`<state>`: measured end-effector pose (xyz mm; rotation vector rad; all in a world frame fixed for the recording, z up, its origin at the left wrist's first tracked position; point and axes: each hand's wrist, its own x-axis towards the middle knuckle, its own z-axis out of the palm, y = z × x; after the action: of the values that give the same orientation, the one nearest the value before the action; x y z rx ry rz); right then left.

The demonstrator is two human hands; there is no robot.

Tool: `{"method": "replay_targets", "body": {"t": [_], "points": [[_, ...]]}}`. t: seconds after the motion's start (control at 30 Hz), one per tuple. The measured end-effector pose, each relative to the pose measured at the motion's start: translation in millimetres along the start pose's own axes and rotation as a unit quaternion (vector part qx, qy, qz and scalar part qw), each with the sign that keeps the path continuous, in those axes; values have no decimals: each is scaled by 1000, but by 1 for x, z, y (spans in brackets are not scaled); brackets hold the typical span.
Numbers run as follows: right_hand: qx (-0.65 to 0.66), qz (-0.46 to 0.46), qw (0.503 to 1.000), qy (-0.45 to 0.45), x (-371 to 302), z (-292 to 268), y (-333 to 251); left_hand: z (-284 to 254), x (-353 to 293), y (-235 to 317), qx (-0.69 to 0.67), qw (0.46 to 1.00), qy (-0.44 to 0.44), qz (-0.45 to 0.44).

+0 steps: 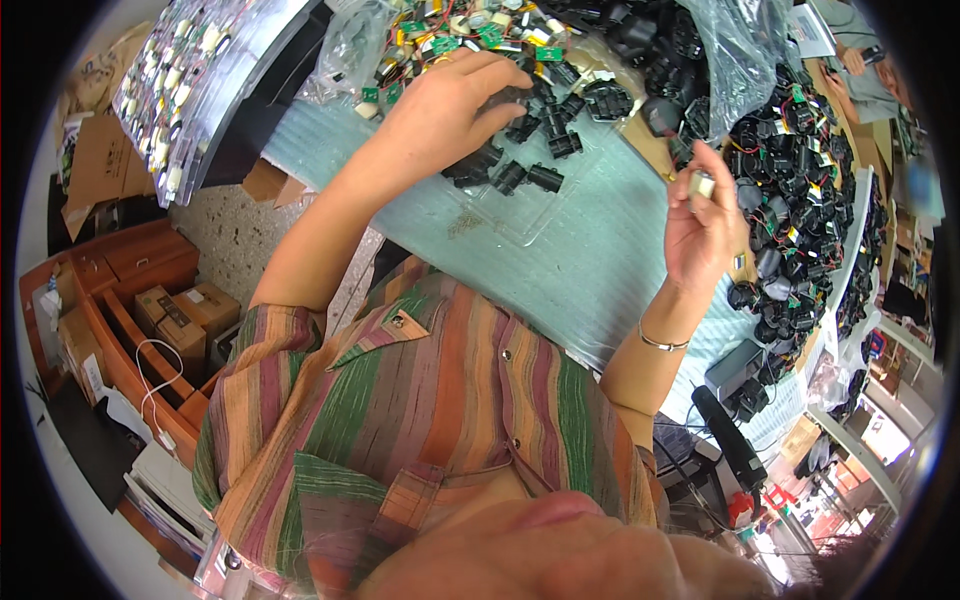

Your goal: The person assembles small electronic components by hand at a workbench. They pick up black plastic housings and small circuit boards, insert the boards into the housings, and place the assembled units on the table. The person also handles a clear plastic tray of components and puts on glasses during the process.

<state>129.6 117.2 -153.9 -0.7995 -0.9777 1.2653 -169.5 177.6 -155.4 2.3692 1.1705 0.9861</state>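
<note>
My left hand (pixel 455 110) reaches over a heap of black plastic parts (pixel 560 140). Its thumb and fingers are curled round a dark piece among them, mostly hidden by the fingers. Loose short black tubular pieces (pixel 510 178) lie just below that hand, on a clear plastic sheet (pixel 525 225). Over the right side of the table, my right hand (pixel 705 225) is raised with its fingers closed on a small cream-coloured block (pixel 701 185). Beyond the left hand spreads a pile of small green circuit boards (pixel 490 37) with wires and cream pieces.
A large heap of black parts with wires (pixel 790 190) covers the table's right side. Clear plastic bags (pixel 745 60) lie at the back. A tray of small parts (pixel 180 90) stands at left, above an orange-brown cabinet (pixel 150 265) with cardboard boxes. Another person (pixel 865 75) sits far right.
</note>
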Motion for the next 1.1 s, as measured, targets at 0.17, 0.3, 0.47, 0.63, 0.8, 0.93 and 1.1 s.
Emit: {"method": "replay_targets", "body": {"t": [0.17,0.3,0.47,0.63,0.8,0.93,1.1], "points": [[-125,45,990,52,-11,-6,25,51,52,-5,4,998,-24,61],[-159,32,985,57,-11,-12,39,89,74,6,123,987,-68,72],[-110,32,989,95,-14,-16,40,101,72,5,88,988,-109,66],[-94,5,991,93,-12,-23,46,85,56,19,-82,995,-55,22],[-48,8,996,76,-13,0,30,83,40,42,-345,929,15,-135],[-47,-26,998,27,-14,0,32,82,25,58,-558,800,38,-216],[-173,-11,984,-37,-21,4,27,80,14,60,-526,825,22,-206]]}}
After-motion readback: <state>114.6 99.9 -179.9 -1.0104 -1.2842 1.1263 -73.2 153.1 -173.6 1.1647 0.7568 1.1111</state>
